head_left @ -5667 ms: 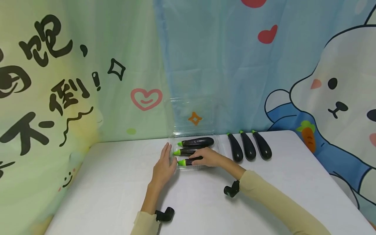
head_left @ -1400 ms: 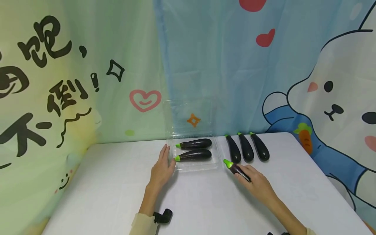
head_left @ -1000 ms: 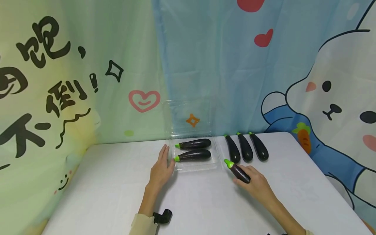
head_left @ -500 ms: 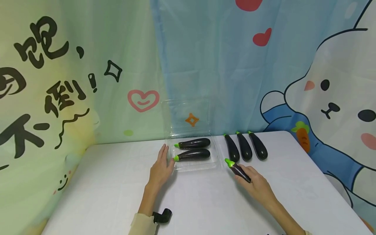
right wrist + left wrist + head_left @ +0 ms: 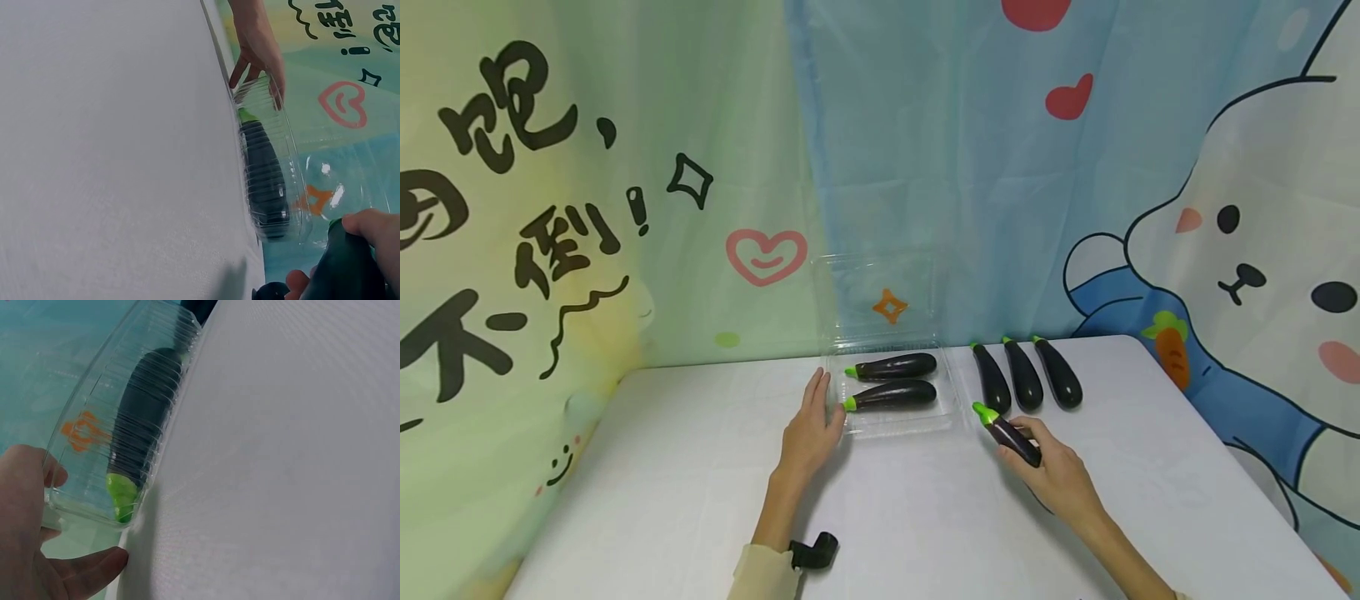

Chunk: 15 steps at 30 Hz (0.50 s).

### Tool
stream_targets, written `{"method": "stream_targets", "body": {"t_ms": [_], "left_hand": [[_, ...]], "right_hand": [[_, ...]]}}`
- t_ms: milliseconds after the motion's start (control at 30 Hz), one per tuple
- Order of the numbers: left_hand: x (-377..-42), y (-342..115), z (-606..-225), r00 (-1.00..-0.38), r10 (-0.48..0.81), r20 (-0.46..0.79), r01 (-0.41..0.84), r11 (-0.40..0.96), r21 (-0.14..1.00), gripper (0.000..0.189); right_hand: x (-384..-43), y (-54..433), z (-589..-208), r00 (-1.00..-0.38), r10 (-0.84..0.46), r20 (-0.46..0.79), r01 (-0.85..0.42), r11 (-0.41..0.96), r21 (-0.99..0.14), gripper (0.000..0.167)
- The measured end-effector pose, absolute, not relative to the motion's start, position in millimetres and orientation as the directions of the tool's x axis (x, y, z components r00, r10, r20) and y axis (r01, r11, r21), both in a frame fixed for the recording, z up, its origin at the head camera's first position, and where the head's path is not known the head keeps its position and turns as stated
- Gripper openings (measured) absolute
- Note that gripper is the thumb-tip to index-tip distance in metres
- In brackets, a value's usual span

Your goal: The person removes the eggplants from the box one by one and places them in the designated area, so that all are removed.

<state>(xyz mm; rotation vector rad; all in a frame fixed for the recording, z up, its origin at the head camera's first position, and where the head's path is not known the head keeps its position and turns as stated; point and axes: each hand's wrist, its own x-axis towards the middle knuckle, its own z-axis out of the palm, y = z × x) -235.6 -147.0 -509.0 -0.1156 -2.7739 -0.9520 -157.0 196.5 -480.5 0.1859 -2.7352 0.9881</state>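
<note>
White table (image 5: pixel 700 492), ribbed clear plastic box (image 5: pixel 897 428), left hand (image 5: pixel 808 435) straight-fingered alongside, right hand (image 5: pixel 1056 473) gripping glossy tapered eggplant (image 5: pixel 1011 437)

The head view is bright, even and mostly sharp. Soft grey shadows lie beside the left forearm (image 5: pixel 777 504) and right forearm (image 5: pixel 1123 554) on the white tabletop (image 5: pixel 685 475). Small highlights gleam on the three dark eggplants (image 5: pixel 1026 379) at the right, and the clear container's lid (image 5: pixel 850 308) (pale lines, little more) nearly melts into the backdrop (image 5: pixel 887 125). Both wrist views are dimmer and cooler in colour. The left shows faint ripples across the cloth, perhaps moiré. In the right, white glare spots the lid, and the held eggplant (image 5: pixel 347 269) sinks into murky darkness.
</note>
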Motion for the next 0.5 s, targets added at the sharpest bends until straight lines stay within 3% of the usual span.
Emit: {"method": "stream_targets", "body": {"t_ms": [500], "left_hand": [[-236.1,-147.3,-509.0,-0.974,0.008,0.224,0.142,0.795,0.590,0.062]], "right_hand": [[-155.9,198.6,-478.9,-0.990,0.004,0.139,-0.088,0.756,-0.648,0.045]]}}
